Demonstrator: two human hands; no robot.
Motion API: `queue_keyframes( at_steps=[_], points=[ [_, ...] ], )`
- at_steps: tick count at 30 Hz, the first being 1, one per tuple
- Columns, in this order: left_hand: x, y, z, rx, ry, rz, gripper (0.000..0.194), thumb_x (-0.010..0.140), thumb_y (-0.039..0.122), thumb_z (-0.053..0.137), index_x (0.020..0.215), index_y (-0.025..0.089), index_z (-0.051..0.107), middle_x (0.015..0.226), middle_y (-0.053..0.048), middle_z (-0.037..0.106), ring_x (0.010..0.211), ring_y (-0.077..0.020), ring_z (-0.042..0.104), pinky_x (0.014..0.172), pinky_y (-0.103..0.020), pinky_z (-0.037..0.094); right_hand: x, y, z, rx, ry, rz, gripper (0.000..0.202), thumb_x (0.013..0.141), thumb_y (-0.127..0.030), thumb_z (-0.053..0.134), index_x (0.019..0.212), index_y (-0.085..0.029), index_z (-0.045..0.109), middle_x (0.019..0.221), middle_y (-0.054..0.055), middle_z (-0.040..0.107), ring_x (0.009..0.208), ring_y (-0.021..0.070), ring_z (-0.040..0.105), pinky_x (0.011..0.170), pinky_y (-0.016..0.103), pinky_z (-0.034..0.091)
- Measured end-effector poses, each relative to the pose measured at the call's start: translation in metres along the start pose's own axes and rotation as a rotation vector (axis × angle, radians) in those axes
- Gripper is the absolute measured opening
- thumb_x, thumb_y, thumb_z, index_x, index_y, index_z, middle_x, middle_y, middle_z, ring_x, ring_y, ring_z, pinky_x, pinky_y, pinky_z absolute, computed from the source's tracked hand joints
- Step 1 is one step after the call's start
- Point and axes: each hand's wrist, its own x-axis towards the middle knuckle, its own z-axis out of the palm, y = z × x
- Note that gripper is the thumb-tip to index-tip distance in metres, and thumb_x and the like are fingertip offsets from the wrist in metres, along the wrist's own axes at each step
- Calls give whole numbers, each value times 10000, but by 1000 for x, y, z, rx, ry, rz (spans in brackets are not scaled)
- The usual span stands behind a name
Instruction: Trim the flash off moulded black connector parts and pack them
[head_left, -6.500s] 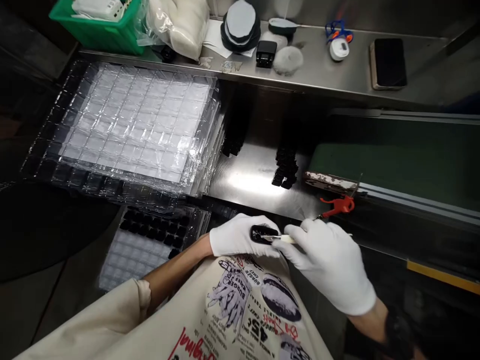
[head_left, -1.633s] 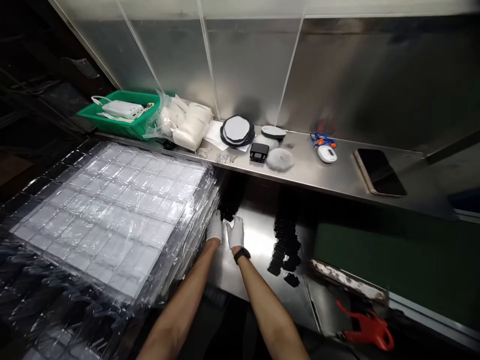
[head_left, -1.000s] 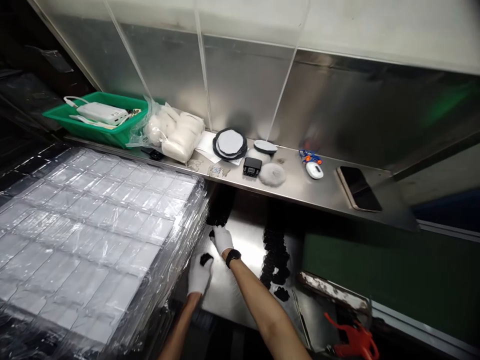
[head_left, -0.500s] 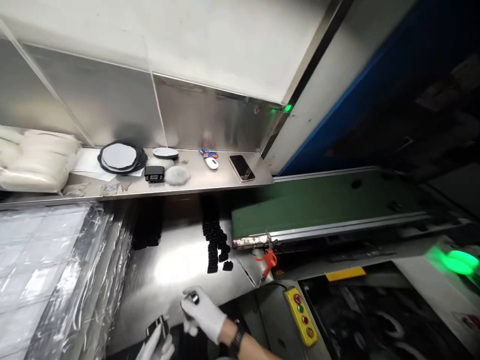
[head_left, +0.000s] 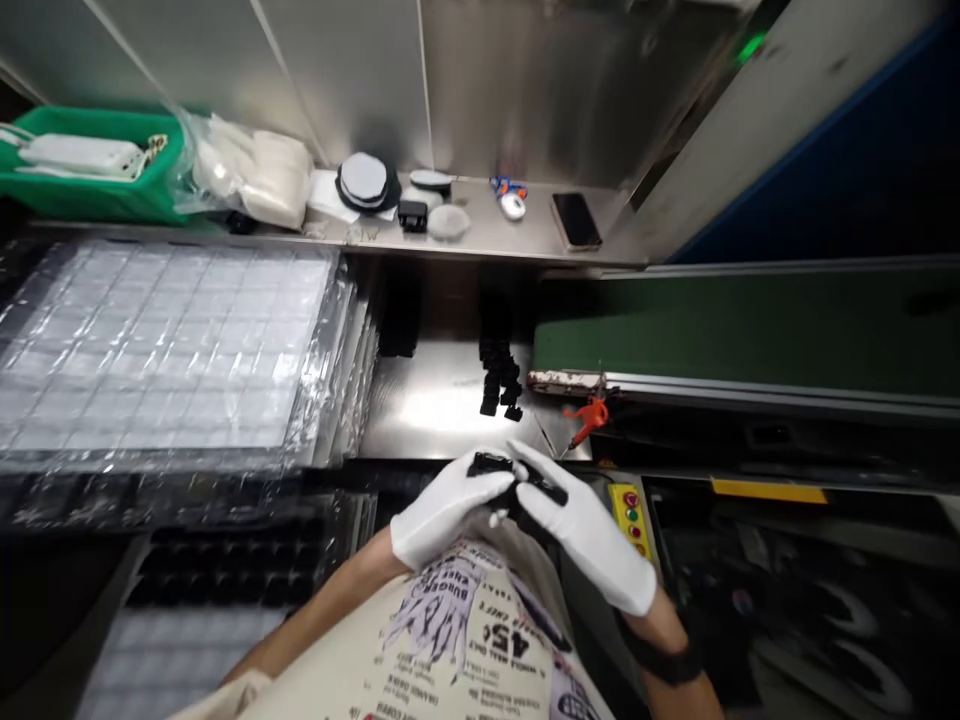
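My left hand point(head_left: 448, 505), in a white glove, is closed on a small black plastic part point(head_left: 491, 463) in front of my chest. My right hand point(head_left: 589, 535), gloved the same way, grips a slim dark tool point(head_left: 547, 487) whose kind I cannot make out. The two hands meet at the fingertips, and the tool's near end is hidden there. Beyond them, several similar black parts point(head_left: 498, 380) lie in rows on the metal table point(head_left: 427, 410). An orange air blow gun point(head_left: 590, 420) rests to the right of those rows.
Stacked clear plastic trays point(head_left: 165, 350) stand at left. A metal shelf point(head_left: 480, 235) holds a green bin point(head_left: 150, 200), a phone point(head_left: 576, 221) and round pads point(head_left: 365, 182). The green conveyor point(head_left: 750, 325) and a yellow button box point(head_left: 628, 510) are at right.
The view has swung down and left, bringing the green bin and my shirt into sight. My hands, apart before, have come together around the black part.
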Motion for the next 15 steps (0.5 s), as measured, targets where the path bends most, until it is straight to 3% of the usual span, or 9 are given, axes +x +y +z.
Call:
queue_keyframes(
  at_steps=[2,6,12,15],
  points=[
    [-7,-1,4,-46,-12,-96,406,955,440,881,1218,166,736,1030,-60,695,774,-142,629,701,-272,510,-6,2,2,-2,4,13,652,1011,-671,739,1568,-335,691,1612,48,666,1574,284,565,1399,523,350],
    [-16,-3,5,-122,-82,-156,334,1066,435,750,1283,181,732,902,-49,701,719,-142,634,683,-259,520,-15,4,5,25,38,44,623,1075,-738,576,1548,-354,705,1597,26,678,1578,284,556,1418,572,289],
    [-18,-7,-2,-279,-171,-276,617,1142,661,499,1459,165,687,975,-88,719,715,-133,675,679,-232,559,-21,9,2,42,110,152,681,1079,-809,456,1538,-375,710,1596,51,674,1594,328,524,1290,622,485],
    [-20,-8,-5,-310,-188,-322,731,1131,748,409,1511,174,653,987,-90,729,746,-140,697,713,-242,576,-21,14,2,41,137,191,722,1064,-849,427,1528,-380,721,1591,56,675,1544,341,573,1185,576,586]
  ],
)
